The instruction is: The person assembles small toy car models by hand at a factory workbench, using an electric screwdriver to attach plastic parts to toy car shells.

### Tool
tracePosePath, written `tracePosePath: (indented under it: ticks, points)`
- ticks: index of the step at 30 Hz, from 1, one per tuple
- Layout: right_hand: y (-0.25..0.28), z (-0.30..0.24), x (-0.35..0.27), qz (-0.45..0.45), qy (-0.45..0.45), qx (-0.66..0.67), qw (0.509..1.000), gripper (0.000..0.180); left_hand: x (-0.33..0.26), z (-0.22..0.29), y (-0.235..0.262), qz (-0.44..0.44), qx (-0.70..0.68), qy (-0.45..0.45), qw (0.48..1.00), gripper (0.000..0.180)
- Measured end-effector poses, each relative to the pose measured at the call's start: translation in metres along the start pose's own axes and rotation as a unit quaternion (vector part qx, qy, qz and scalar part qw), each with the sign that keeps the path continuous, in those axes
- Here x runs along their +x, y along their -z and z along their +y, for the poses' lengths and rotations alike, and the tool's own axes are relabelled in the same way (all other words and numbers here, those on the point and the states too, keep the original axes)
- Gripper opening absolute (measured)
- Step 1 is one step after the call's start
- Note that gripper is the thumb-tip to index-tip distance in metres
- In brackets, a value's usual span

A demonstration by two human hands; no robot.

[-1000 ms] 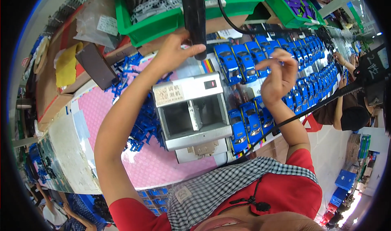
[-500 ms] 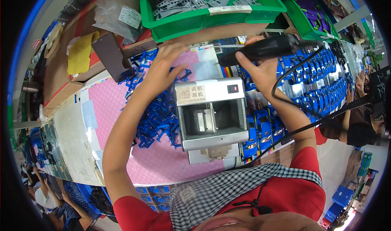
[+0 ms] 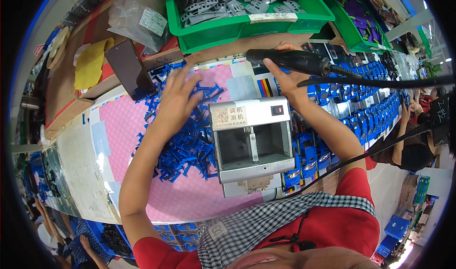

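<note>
My left hand (image 3: 178,100) reaches over a heap of small blue plastic parts (image 3: 183,152) on a pink sheet, fingers spread and holding nothing. My right hand (image 3: 290,81) is wrapped round a black corded electric screwdriver (image 3: 294,62), held nearly level with its front end toward the left. Its tip is hard to make out. Between my forearms stands a silver metal screw feeder (image 3: 254,171) with an open window and a red-lit switch. Rows of blue toy car bodies (image 3: 308,152) stand to its right, below my right hand and forearm.
A green bin (image 3: 247,41) of grey parts stands at the back, and another green bin (image 3: 349,29) holds purple pieces. A dark phone (image 3: 128,69) leans by a cardboard box (image 3: 71,105) with a yellow cloth (image 3: 95,65). The black cable (image 3: 380,83) stretches right.
The screwdriver has moved slightly left in my right hand, and its cable has swung from a hanging loop to nearly straight. My left hand has shifted left and nearer. The feeder's inner bar looks different.
</note>
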State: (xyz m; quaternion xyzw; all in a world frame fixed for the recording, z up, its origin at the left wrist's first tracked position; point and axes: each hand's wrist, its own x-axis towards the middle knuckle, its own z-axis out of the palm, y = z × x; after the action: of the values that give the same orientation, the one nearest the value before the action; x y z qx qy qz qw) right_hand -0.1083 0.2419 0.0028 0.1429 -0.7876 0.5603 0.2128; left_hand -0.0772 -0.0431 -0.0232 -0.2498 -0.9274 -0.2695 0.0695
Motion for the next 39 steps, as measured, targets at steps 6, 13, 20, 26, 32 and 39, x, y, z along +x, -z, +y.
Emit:
tracePosePath:
  ticks: [6,13,20,26,32,39]
  points:
    - [-0.025,0.013,-0.002,0.002,0.003,-0.003,1.000,0.039,0.002,-0.021,-0.014,0.036,0.194,0.105,0.975,0.046]
    - [-0.041,0.016,-0.002,-0.079,-0.026,0.033,0.996,0.042,-0.006,-0.015,-0.006,0.033,0.149,0.077,0.985,0.042]
    - [-0.055,0.020,0.003,-0.113,0.003,0.070,0.991,0.042,-0.025,0.011,0.016,-0.064,-0.030,0.028,0.997,0.032]
    - [-0.067,0.017,0.006,-0.139,0.018,0.131,0.981,0.043,-0.010,0.005,0.013,0.029,-0.018,0.056,0.998,0.031]
    - [-0.068,0.014,0.006,-0.121,0.005,0.148,0.982,0.041,0.003,-0.028,-0.006,0.080,0.033,0.090,0.992,0.041]
    - [-0.040,-0.004,0.010,-0.092,-0.030,0.177,0.979,0.041,0.006,0.000,0.005,0.082,0.062,0.066,0.993,0.037]
